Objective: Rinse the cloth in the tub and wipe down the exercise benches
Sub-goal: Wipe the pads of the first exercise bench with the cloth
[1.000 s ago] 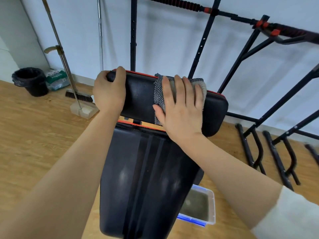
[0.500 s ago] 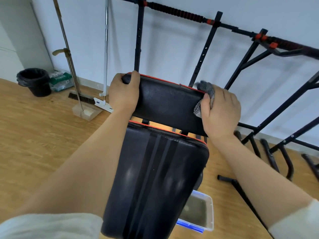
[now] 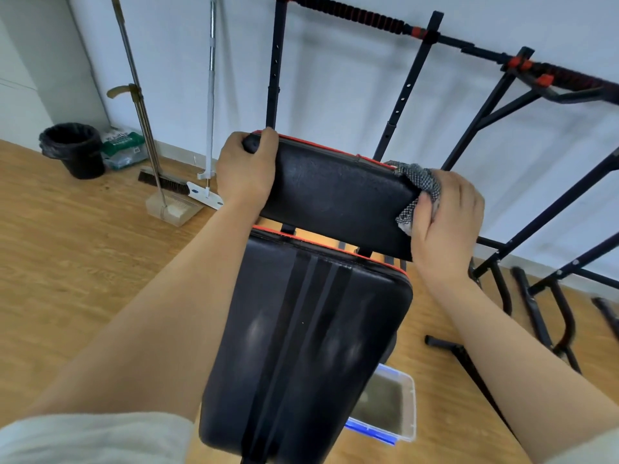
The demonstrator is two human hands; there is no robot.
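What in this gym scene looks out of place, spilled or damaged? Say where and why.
Only the clear plastic tub on the wooden floor beside the black padded bench stands out: it holds murky grey-brown water, poor for rinsing the grey mesh cloth. Nothing looks spilled, askew or broken.

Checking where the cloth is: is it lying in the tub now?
No, the right hand holds the cloth against the right end of the upper pad; the tub sits on the floor.
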